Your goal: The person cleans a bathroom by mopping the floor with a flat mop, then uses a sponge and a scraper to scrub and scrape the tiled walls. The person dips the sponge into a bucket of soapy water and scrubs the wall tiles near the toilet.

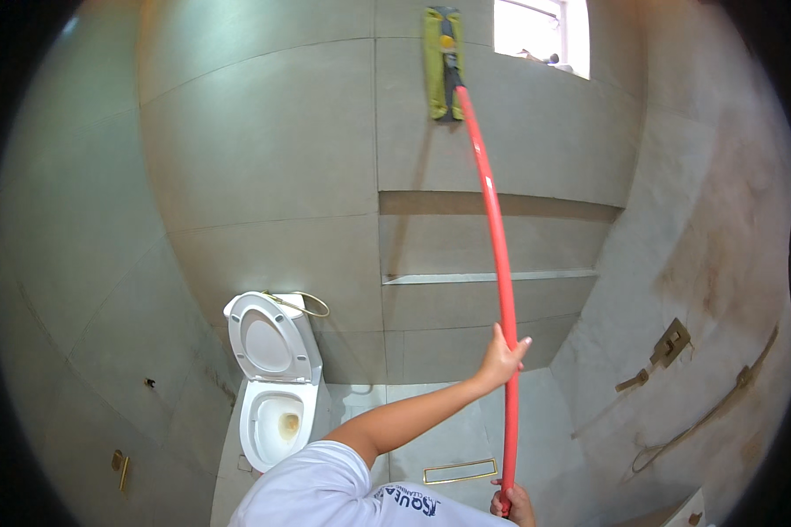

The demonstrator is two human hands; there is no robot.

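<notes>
A flat mop with a long red pole [496, 230] reaches up across the view. Its yellow-green pad [435, 75] lies upright against the grey tiled wall, just left of the window. Partway down the pole, my left hand [499, 362] is closed around it, with the arm stretched out from the lower left. My right hand [517, 506] grips the pole near its lower end, at the bottom edge of the view and close to my body.
A white toilet [253, 422] with its lid up stands at left, brownish water in the bowl. A recessed wall niche [466, 241] runs behind the pole. Below is a gold-framed floor drain [460, 472]. Brass fixtures [671, 342] and a hose [703, 420] are on the stained right wall.
</notes>
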